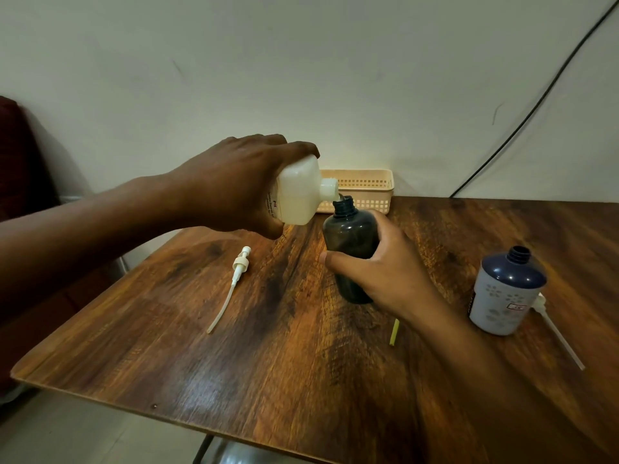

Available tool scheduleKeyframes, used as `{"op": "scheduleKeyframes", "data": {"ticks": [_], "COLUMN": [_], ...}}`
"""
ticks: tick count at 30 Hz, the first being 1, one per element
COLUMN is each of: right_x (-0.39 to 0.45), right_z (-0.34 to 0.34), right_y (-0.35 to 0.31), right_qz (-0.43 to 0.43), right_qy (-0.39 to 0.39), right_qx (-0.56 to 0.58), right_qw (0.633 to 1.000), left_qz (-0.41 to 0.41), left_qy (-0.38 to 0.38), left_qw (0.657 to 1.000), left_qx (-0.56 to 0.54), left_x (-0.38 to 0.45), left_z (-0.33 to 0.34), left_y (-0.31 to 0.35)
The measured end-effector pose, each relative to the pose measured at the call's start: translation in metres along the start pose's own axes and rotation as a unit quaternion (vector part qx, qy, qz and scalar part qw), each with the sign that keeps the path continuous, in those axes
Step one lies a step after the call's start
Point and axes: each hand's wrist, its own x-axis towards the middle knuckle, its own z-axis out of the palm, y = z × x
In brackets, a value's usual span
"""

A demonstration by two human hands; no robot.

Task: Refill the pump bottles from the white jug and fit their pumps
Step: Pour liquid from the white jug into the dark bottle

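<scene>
- My left hand (234,182) grips one white jug (298,192), tipped, spout at the dark bottle's (350,242) mouth.
- My right hand (385,272) clasps that bottle, table (268,363) centre.
- Bottles: two; second (505,293) at 3 o'clock, uncapped.
- Loose pumps: two, one (234,283) at 9 o'clock, one (556,333) behind the second bottle.

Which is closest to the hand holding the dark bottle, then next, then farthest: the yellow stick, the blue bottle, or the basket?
From the right hand:
1. Yellow stick, just below the wrist.
2. Blue bottle, off to the right.
3. Basket, back by the wall.
</scene>
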Motion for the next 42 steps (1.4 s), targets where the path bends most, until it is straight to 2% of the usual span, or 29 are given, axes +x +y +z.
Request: {"op": "scheduleKeyframes", "data": {"ticks": [42], "right_x": [0.0021], "right_z": [-0.0020], "right_y": [-0.0015], "right_qz": [-0.006], "right_qy": [0.005], "right_qx": [-0.010], "right_qw": [1.000], "left_qz": [0.005], "left_qy": [-0.008], "left_qw": [1.000], "left_qx": [0.027], "left_x": [0.0038], "left_z": [-0.0071], "left_y": [0.0017]}}
